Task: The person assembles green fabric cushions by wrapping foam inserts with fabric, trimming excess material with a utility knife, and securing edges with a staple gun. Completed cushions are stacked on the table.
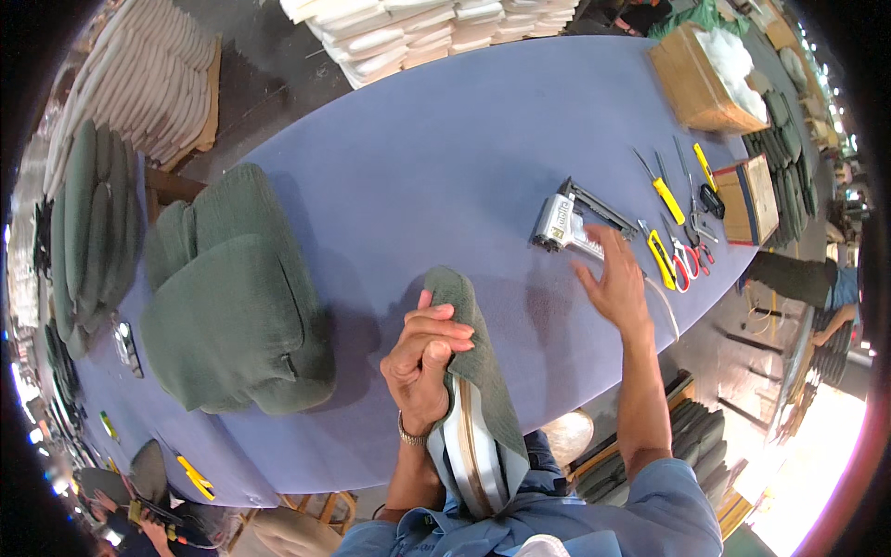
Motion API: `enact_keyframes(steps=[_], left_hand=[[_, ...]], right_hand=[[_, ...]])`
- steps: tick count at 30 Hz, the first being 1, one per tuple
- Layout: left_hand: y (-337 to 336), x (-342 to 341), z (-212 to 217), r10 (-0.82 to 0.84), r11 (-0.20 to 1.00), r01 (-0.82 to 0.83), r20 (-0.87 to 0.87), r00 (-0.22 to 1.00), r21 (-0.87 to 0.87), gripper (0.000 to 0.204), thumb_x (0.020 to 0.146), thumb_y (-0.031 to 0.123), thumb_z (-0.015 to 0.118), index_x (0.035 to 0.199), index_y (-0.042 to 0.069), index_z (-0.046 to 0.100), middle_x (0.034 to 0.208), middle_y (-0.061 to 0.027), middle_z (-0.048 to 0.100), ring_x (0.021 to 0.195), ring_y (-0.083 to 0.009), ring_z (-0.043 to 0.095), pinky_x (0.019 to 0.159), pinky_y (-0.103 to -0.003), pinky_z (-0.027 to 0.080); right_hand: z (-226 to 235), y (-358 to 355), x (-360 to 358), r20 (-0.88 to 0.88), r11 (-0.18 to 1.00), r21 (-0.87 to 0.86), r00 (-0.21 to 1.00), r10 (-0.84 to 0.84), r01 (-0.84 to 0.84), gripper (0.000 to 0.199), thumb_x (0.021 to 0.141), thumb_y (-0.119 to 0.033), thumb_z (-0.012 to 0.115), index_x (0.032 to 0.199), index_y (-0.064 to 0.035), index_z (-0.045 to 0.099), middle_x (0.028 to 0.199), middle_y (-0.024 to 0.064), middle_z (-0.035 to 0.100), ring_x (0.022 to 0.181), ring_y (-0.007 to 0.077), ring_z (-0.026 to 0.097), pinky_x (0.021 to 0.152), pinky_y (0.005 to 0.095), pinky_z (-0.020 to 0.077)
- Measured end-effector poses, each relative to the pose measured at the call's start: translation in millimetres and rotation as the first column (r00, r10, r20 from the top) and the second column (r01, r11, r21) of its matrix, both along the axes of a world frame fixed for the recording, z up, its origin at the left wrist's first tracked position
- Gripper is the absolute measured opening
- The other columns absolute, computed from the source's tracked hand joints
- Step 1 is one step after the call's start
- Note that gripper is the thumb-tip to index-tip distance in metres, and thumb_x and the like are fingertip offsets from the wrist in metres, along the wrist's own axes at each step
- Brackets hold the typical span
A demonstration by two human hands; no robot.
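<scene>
From my remote seat, my left grip (422, 362) is clamped on the green fabric-covered piece (492, 399), which is to the near left of the staple gun (557, 223). My right grip (618, 290) is loosely spread right by the staple gun's handle, can't tell if it's touching. Big green cushion (246, 302)'s left of the staple gun, on the blue table (418, 176).

Beneath the silver and black staple gun (561, 221), the table covering (418, 167) was plain slate blue. Left of the gun, the bulky cushion (246, 306) was dark grey-green; below it to the left, the padded piece (497, 399) matched, with a white and brown strip (473, 446). Right of it were a yellow screwdriver handle (667, 201), a yellow-and-black cutter (661, 258) and red scissor grips (682, 269).
</scene>
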State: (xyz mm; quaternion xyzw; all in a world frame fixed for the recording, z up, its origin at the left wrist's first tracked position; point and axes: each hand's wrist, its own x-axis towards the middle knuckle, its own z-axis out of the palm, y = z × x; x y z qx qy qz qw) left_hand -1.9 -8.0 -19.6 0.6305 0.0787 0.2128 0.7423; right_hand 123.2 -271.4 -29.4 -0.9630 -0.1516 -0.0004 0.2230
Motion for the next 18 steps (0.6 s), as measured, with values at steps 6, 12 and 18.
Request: enact_keyframes(steps=[6, 12, 18], left_hand=[[-1, -3, 2, -0.02, 0.999, 0.021, -0.019, 1.0, 0.045, 0.032, 0.1, 0.028, 0.067, 0.084, 0.005, 0.08, 0.094, -0.0063, 0.078, 0.11, -0.0244, 0.067, 0.118, -0.054, 0.037], [4, 2, 3, -0.034, 0.995, 0.039, -0.049, 0.998, 0.095, 0.025, 0.099, 0.023, 0.068, 0.086, 0.005, 0.08, 0.096, -0.0061, 0.078, 0.11, -0.0251, 0.068, 0.117, -0.053, 0.038], [-3, 8, 1, -0.029, 0.991, 0.037, -0.063, 0.998, 0.131, 0.028, 0.1, 0.025, 0.067, 0.086, 0.005, 0.08, 0.096, -0.007, 0.078, 0.109, -0.0264, 0.068, 0.117, -0.055, 0.038]], right_hand=[[-72, -14, 42, -0.144, 0.93, -0.366, 0.989, -0.027, -0.028, 0.095, 0.081, -0.01, 0.076, 0.161, -0.0139, 0.025, 0.122, 0.0194, 0.062, 0.114, 0.0399, 0.061, 0.096, 0.05, 0.0523], [2, 8, 62, -0.308, 0.994, -0.106, 0.95, -0.055, 0.024, 0.07, 0.079, -0.008, 0.074, 0.146, -0.0084, 0.054, 0.115, 0.0177, 0.072, 0.102, 0.0346, 0.071, 0.09, 0.0452, 0.0574], [110, 33, 19, -0.46, 0.82, 0.562, 0.784, 0.417, -0.106, 0.069, 0.076, -0.008, 0.081, 0.141, -0.0003, 0.059, 0.125, 0.0148, 0.07, 0.109, 0.02, 0.068, 0.097, 0.0357, 0.0545]])
